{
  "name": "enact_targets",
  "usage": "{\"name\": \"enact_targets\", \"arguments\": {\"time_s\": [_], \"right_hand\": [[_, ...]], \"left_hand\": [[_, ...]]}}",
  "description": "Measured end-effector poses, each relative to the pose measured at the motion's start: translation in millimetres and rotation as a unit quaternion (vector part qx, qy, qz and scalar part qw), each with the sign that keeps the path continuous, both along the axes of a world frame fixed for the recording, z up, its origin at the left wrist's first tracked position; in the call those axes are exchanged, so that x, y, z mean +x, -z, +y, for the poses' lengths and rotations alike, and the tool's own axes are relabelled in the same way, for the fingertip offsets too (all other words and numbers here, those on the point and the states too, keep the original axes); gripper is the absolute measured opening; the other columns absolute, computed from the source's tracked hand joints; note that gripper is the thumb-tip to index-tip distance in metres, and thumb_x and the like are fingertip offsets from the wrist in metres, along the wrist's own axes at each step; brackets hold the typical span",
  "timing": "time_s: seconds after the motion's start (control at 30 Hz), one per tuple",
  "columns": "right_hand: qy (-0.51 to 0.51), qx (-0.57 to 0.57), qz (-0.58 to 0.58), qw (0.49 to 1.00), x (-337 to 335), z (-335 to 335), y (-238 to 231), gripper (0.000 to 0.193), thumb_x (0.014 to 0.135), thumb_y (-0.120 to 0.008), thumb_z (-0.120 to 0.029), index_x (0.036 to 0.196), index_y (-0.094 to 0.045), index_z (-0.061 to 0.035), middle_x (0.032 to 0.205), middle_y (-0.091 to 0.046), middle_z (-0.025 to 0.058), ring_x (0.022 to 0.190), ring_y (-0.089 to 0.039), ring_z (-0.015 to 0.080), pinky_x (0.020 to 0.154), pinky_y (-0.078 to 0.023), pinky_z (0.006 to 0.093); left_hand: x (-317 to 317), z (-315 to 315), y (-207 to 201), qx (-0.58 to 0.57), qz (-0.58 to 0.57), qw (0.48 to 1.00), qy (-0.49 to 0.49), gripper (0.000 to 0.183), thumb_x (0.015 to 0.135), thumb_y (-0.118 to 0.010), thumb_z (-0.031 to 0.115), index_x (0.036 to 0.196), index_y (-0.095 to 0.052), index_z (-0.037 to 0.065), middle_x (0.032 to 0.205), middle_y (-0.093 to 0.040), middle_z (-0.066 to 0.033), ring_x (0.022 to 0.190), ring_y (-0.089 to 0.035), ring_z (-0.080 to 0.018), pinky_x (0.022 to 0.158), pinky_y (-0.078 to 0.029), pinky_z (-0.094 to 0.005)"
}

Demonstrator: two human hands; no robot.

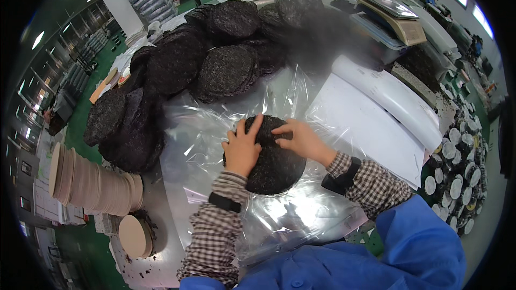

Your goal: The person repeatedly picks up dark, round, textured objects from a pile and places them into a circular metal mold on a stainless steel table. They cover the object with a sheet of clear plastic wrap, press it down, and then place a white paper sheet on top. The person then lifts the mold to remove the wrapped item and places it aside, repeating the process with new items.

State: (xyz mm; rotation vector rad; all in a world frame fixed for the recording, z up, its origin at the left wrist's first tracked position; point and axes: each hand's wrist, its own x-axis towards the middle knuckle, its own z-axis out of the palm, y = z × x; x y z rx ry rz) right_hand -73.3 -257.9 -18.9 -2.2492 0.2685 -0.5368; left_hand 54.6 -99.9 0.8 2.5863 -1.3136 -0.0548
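Note:
A round dark disc (277,169), like pressed dried seaweed, lies on clear plastic film (201,145) in front of me. My left hand (241,149) rests on its upper left part, fingers spread. On the upper right edge is my right hand (303,140), thumb and forefinger apart and bent toward the disc's surface; its other fingers are partly hidden. I make out nothing held in either hand. Behind the film, many similar dark discs (228,72) are piled in overlapping stacks.
White sheets (365,123) with a rolled edge lie at right, beside a heap of small round pale-topped pieces (454,156). At left a leaning stack of beige round cards (97,180) stands near a shorter stack (135,236). Bins with a cardboard box (395,24) are at back right.

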Motion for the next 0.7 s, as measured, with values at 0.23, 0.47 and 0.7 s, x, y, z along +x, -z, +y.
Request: {"name": "enact_targets", "arguments": {"time_s": [0.23, 0.47, 0.7], "right_hand": [[0.029, -0.088, -0.018, 0.996, -10.7, 12.6, 5.9, 0.028, 0.077, -0.07, -0.014, 0.103, -0.07, -0.0026, 0.092, -0.062, 0.0186, 0.086, -0.063, 0.0334, 0.077, -0.051, 0.0402], [-0.011, 0.155, -0.006, 0.988, -3.4, -5.8, -5.2, 0.024, 0.076, -0.067, -0.009, 0.099, -0.07, -0.0026, 0.091, -0.063, 0.0175, 0.089, -0.063, 0.0345, 0.08, -0.052, 0.0407], [0.049, -0.093, 0.137, 0.985, -9.8, 28.1, -13.0, 0.035, 0.08, -0.065, -0.008, 0.115, -0.065, -0.0068, 0.121, -0.052, 0.0167, 0.105, -0.06, 0.0361, 0.087, -0.052, 0.0443]], "left_hand": [[-50.2, 18.4, 7.9, -0.126, -0.069, 0.977, 0.156, 0.024, 0.089, -0.062, 0.025, 0.09, -0.07, 0.002, 0.133, -0.05, -0.0172, 0.133, -0.036, -0.0371, 0.111, -0.027, -0.051], [-16.1, 7.6, 3.7, -0.116, 0.183, 0.974, 0.069, 0.037, 0.094, -0.058, 0.036, 0.079, -0.074, 0.006, 0.117, -0.064, -0.0077, 0.118, -0.047, -0.0299, 0.099, -0.034, -0.0448], [-59.2, 23.5, 8.3, -0.131, -0.076, 0.98, 0.132, 0.024, 0.085, -0.065, 0.021, 0.076, -0.071, 0.0, 0.127, -0.057, -0.0133, 0.123, -0.043, -0.0365, 0.105, -0.034, -0.0494]]}}
